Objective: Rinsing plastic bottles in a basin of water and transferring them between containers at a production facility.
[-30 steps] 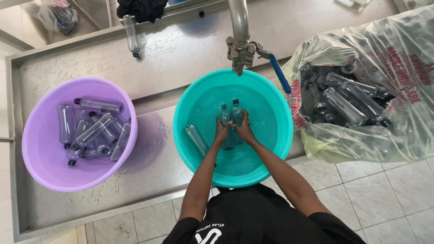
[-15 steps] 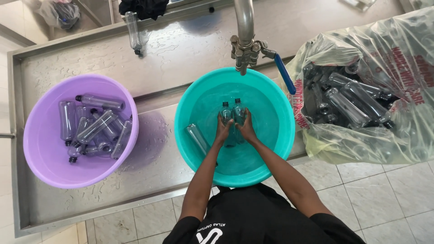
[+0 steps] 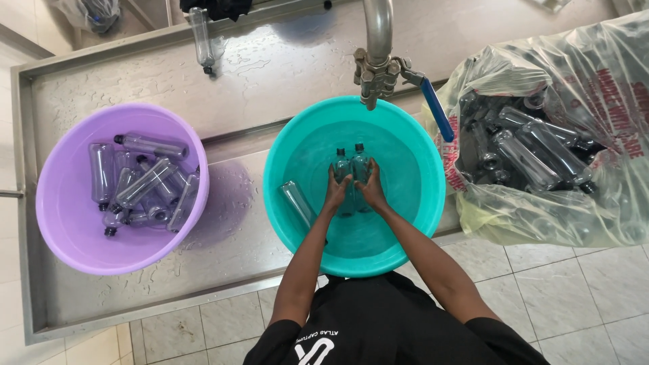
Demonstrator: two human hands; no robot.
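A bottle-washing station in a utility or workshop space: a long stainless steel trough (image 3: pixel 270 74) with a pipe tap (image 3: pixel 377 64) at 12 o'clock, plastic basins (image 3: pixel 419 169) of bottles, a bulging bag of bottles (image 3: pixel 541 149) at 2 o'clock, tiled floor (image 3: pixel 574 297).

Purple basin (image 3: pixel 61 223) sits at the left on the wet steel table (image 3: pixel 270 74), filled with clear capped plastic bottles (image 3: pixel 145 181) lying every way. A clear plastic bag (image 3: pixel 574 74) at the right is stuffed with more bottles, dark caps showing. Metal tap (image 3: pixel 376 61) with a blue lever handle (image 3: pixel 438 111) hangs over the middle; one lone bottle (image 3: pixel 200 37) lies at the table's far edge, tiled floor (image 3: pixel 574 297) below.
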